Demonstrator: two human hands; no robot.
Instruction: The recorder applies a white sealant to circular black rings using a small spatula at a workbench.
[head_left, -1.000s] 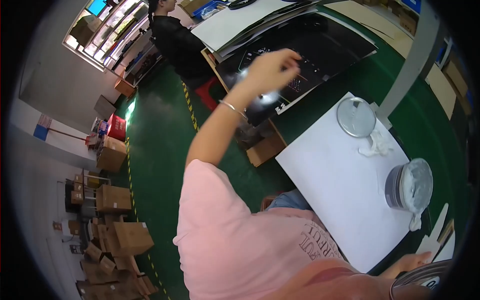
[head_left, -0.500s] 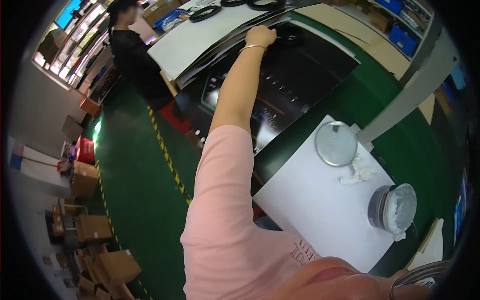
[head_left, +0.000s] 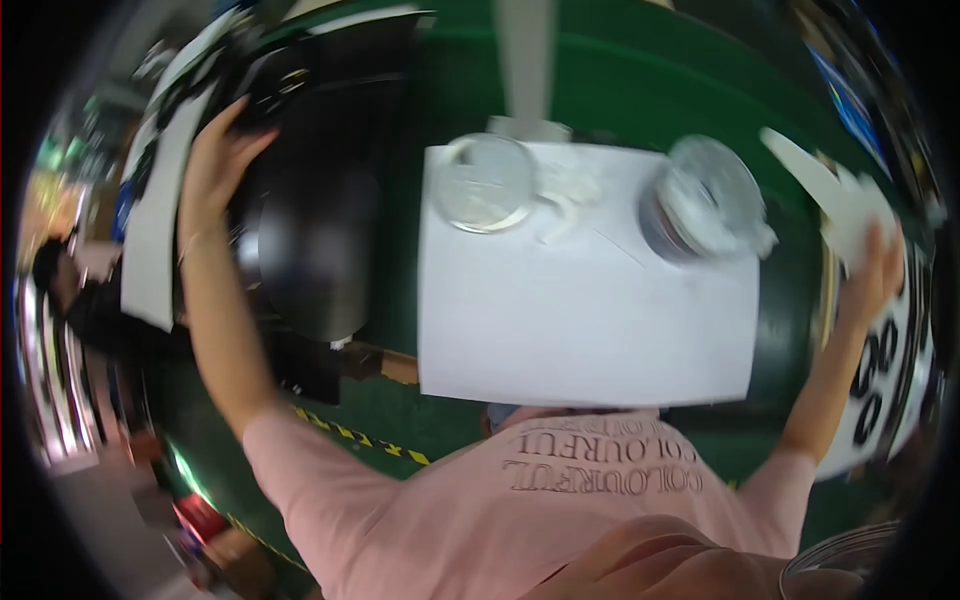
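Observation:
My left hand (head_left: pixel 215 150) reaches far out to the left and grips the edge of a large black curved panel (head_left: pixel 310 250). My right hand (head_left: pixel 872 272) is stretched out to the right, at the rim of a white panel with black oval holes (head_left: pixel 885 385) and just below some white strips (head_left: pixel 825 195). Blur hides whether its fingers hold anything. Between my arms a white sheet (head_left: pixel 585 320) lies on the green table (head_left: pixel 600 90).
On the sheet stand a round clear lid (head_left: pixel 485 182), a crumpled white cloth (head_left: pixel 572 190) and a round grey container (head_left: pixel 705 205). A grey post (head_left: pixel 525 60) rises behind them. A person in black (head_left: pixel 85 300) stands at far left. Yellow-black tape (head_left: pixel 350 432) marks the floor.
The view has swung right, so the white sheet is now in the centre. My left arm stays stretched to the black panel. My right hand has come into view at the right.

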